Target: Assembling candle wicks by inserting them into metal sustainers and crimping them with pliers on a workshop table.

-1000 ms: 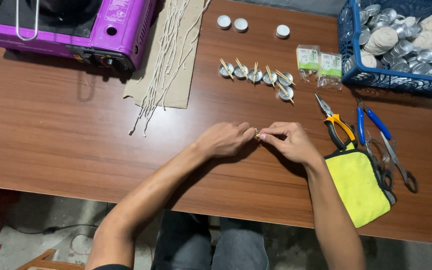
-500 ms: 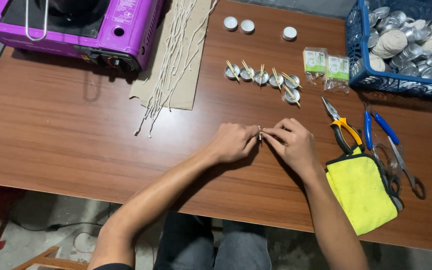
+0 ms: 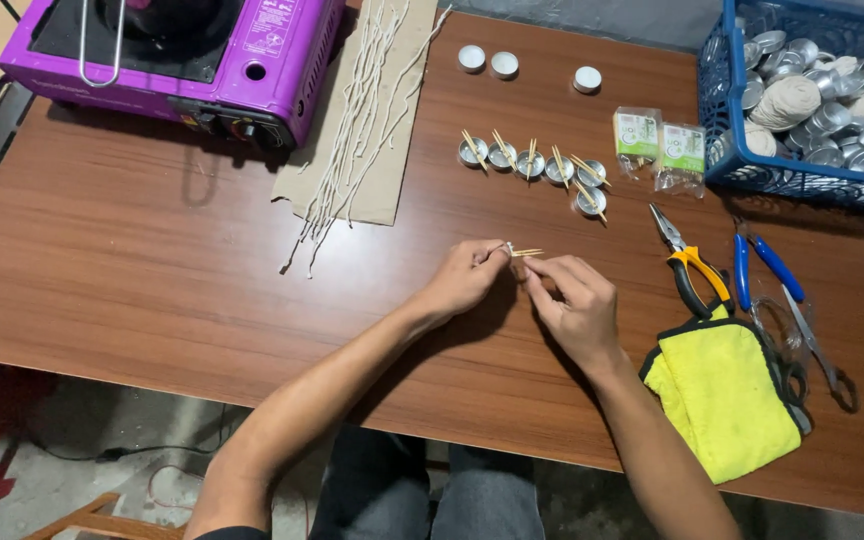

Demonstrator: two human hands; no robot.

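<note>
Your left hand [image 3: 467, 280] and right hand [image 3: 572, 305] met over the middle of the brown wooden table [image 3: 152, 270], fingertips pinched together on a small silver metal cup with thin wooden sticks [image 3: 520, 252]; the piece sat right in the grip of both hands, raised just above the table. Beyond them stood a row of small silver cups with sticks [image 3: 537, 170]. Orange-handled pliers [image 3: 694, 270] and a yellow cloth [image 3: 727, 395] lay to your right.
</note>
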